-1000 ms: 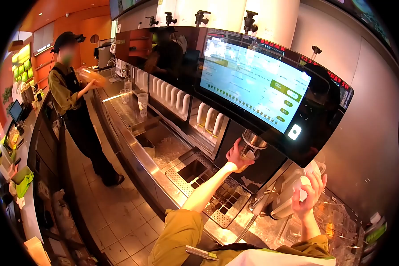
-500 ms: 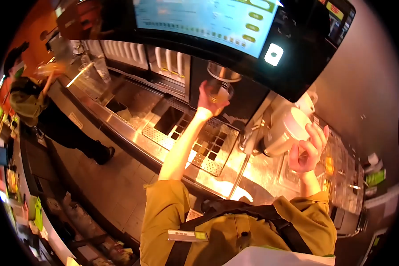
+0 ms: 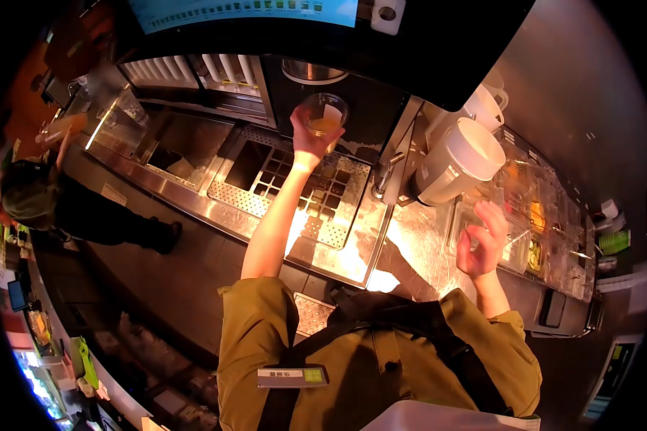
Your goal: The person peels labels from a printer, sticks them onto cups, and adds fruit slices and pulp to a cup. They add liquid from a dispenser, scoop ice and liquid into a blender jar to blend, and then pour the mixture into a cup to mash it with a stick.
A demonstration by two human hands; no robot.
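Observation:
My left hand (image 3: pixel 310 140) is wrapped round a clear cup (image 3: pixel 333 113) with some amber liquid low inside. The cup is just below a round metal fitting (image 3: pixel 313 71) on the black machine front, above the slotted drain tray (image 3: pixel 305 197). My right hand (image 3: pixel 486 241) hovers over the right part of the counter, fingers loosely curved and apart, with nothing visible in it. Just behind it stands a large white pitcher (image 3: pixel 460 161), apart from the fingers.
Lidded clear food containers (image 3: pixel 535 215) fill the right counter. A metal tap (image 3: pixel 388 174) stands between pitcher and tray. Overhead hangs a dark-framed screen (image 3: pixel 251 16). At the far left another person (image 3: pixel 65 194) holds something orange. Green cups (image 3: pixel 614 242) are at the right edge.
My left hand still grips the cup, now seen more clearly from above. My right hand has moved down and away from the white pitcher's rim. The view has shifted.

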